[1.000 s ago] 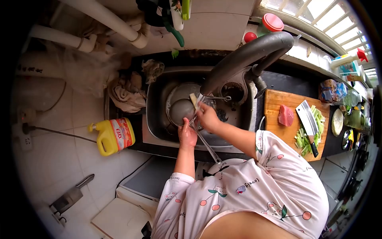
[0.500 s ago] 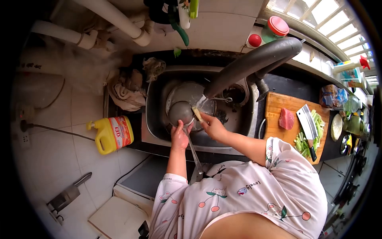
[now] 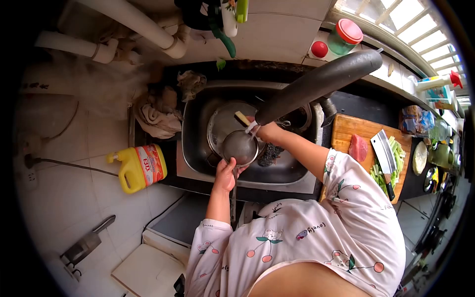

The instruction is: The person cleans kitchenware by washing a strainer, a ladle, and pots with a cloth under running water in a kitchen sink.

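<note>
Over the sink (image 3: 292,171), my left hand (image 3: 226,174) grips a round metal ladle (image 3: 239,147) near where the handle meets the bowl. The bowl's hollow faces up, and the handle runs down toward my body. My right hand (image 3: 267,131) is closed on a small pale scrub brush (image 3: 242,118) with a dark side, held beyond the bowl; the faucet's end partly hides these fingers. Water runs from the dark faucet (image 3: 316,86) beside the right hand. Below lies a round metal pan (image 3: 217,123) in the sink. A dark scouring pad (image 3: 268,155) rests to the right of the ladle.
On the right, a cutting board (image 3: 346,127) carries meat (image 3: 358,147), a cleaver (image 3: 382,151) and chopped greens (image 3: 397,148). Left of the sink are a crumpled cloth (image 3: 158,116) and a yellow detergent jug (image 3: 129,171). A red-lidded jar (image 3: 345,38) stands on the ledge.
The ladle has turned from its rounded underside to its hollow side and shifted slightly right. My right hand has moved up and away from the bowl, with the brush still in it.
</note>
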`<state>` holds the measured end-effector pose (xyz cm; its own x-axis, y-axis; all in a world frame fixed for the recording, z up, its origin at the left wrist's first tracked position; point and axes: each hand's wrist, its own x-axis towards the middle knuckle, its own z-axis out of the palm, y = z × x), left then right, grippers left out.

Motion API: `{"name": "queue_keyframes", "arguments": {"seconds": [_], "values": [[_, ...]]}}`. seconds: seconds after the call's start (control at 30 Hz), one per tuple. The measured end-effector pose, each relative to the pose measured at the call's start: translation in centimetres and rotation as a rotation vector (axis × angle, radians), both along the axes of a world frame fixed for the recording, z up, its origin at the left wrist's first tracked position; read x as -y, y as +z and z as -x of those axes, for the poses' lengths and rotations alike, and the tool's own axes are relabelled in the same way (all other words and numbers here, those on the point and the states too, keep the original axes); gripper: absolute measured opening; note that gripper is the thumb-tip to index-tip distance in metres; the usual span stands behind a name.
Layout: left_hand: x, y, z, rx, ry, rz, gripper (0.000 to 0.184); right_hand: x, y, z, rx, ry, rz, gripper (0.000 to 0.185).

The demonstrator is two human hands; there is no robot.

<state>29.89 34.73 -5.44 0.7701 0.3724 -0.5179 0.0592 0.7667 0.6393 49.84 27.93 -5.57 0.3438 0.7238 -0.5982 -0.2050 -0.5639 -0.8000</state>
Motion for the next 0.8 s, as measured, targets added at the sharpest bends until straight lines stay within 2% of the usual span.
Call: {"name": "queue_keyframes", "arguments": {"seconds": [0.03,0.1,0.17,0.23,0.3,0.43,0.6,0.7,0.8], "values": [[-0.1,0.2,-0.1,0.012,-0.014,-0.008,0.041,-0.3,0.6,-1.2,-0.071,0.007,0.021,0.036],[-0.8,0.8,0.3,0.028,-0.033,-0.024,0.045,0.2,-1.5,-2.9,0.157,-0.044,-0.175,0.033],[-1.6,1.3,0.6,0.021,-0.070,-0.067,0.046,1.5,-2.0,-4.1,0.189,0.012,-0.287,0.033],[-2.0,1.6,0.6,0.019,-0.082,-0.100,0.046,3.1,4.9,-4.5,0.054,0.172,0.012,0.032],[-2.2,1.5,0.5,0.013,-0.116,-0.114,0.043,4.9,-0.7,-3.1,0.073,0.153,-0.205,0.033],[-2.3,2.2,-0.4,-0.045,-0.226,-0.277,0.038,4.3,1.8,-3.2,0.264,0.315,-0.034,0.031],[-3.7,2.4,-1.3,-0.096,-0.401,-0.427,0.036,0.9,-3.0,-3.2,0.540,0.324,-0.256,0.022],[-3.6,2.7,-2.4,-0.085,-0.447,-0.478,0.034,-0.4,1.3,-2.0,0.874,0.362,-0.580,0.022],[-3.8,3.0,-3.0,-0.129,-0.508,-0.530,0.029,-0.5,1.6,-1.3,0.895,0.480,-0.614,0.024]]}}
